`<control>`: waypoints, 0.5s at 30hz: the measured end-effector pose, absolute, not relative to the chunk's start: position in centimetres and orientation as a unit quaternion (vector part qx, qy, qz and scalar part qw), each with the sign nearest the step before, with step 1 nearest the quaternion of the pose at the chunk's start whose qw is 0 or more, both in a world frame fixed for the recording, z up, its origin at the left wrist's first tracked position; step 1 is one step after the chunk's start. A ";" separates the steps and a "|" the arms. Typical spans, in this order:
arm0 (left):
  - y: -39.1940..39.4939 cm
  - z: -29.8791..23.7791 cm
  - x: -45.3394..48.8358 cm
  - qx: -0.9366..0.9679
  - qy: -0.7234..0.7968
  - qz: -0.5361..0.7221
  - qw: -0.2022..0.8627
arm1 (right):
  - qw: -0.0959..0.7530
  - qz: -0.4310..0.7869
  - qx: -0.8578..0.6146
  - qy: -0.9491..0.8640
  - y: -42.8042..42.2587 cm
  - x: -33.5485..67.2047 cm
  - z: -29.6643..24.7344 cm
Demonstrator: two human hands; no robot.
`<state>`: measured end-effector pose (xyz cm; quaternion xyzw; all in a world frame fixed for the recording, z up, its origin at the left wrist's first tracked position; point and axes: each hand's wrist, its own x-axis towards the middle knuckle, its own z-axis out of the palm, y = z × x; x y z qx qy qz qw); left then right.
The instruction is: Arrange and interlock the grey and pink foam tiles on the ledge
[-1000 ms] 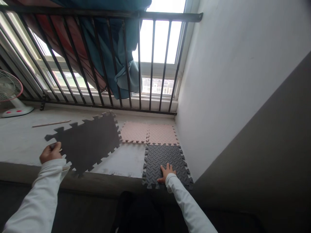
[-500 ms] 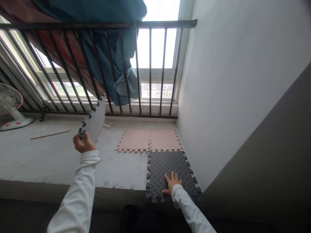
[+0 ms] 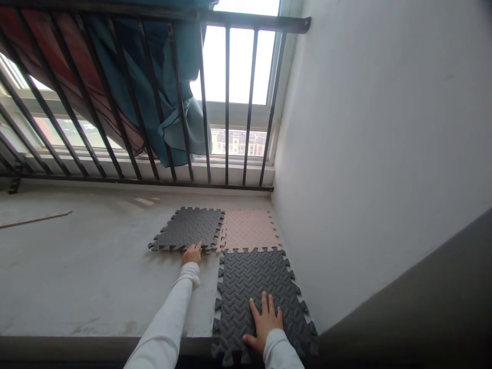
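The curled left hand (image 3: 191, 254) touches the far foam tile (image 3: 187, 229). The spread right hand (image 3: 264, 323) lies flat on the near foam tile (image 3: 242, 287).

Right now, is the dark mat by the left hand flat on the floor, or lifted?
Flat: the dark foam mat lies level on the floor beside the pink foam mat, the left hand at its near edge.

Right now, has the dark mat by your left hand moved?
Yes: the dark mat moved right and now lies flat touching the pink mat.
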<state>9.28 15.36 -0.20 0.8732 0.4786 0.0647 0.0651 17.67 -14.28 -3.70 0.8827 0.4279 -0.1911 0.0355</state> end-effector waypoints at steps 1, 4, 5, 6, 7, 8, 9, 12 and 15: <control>15.4 -0.3 9.7 0.876 0.475 0.057 0.063 | 0.033 -0.191 0.883 0.428 -14.4 17.6 -3.6; 15.4 -0.3 11.0 0.876 0.478 0.030 0.052 | 0.022 -0.194 0.881 0.432 -14.6 17.4 -3.2; 15.3 -0.3 11.3 0.875 0.481 0.022 0.049 | 0.018 -0.196 0.880 0.433 -14.6 17.4 -3.1; 15.1 -0.3 11.6 0.874 0.483 0.016 0.046 | 0.015 -0.197 0.879 0.433 -14.7 17.3 -3.0; 15.0 -0.4 11.9 0.873 0.485 0.013 0.044 | 0.012 -0.199 0.880 0.431 -14.7 17.3 -2.8; 14.8 -0.4 12.0 0.873 0.486 0.010 0.041 | 0.010 -0.202 0.880 0.430 -14.7 17.2 -2.7; 14.6 -0.3 12.2 0.873 0.486 0.008 0.038 | 0.008 -0.205 0.879 0.429 -14.7 17.2 -2.5; 14.2 0.0 12.4 0.874 0.485 0.006 0.031 | 0.005 -0.216 0.878 0.427 -14.7 17.1 -2.0; 14.0 0.5 12.8 0.872 0.489 -0.003 0.035 | 0.004 -0.222 0.878 0.423 -14.6 17.0 -1.4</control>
